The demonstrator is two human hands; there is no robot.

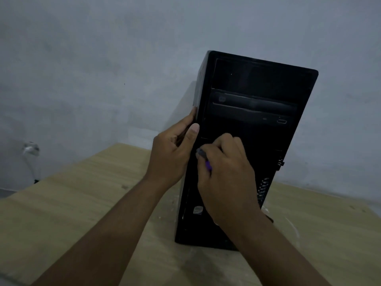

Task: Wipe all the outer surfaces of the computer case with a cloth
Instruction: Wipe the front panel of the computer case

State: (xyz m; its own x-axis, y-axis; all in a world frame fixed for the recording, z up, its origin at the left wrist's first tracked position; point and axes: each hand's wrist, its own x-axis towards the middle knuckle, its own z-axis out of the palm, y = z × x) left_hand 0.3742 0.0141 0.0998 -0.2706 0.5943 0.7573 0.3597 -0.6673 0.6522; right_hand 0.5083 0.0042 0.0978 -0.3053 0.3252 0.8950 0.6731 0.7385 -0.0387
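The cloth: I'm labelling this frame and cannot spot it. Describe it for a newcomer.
Find the black computer case on the wooden table. At its front panel the right hand grips a bunched cloth. Only a grey and purple scrap shows, the sole colour against black.

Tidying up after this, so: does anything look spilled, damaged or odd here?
Whitish smears mark the table to the right of the computer case, near its base, like scuffs or residue. Nothing else stands out.

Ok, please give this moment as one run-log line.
stage: front panel wipe | left hand: grips left edge of black upright computer case | right hand: presses small purple-grey cloth on front
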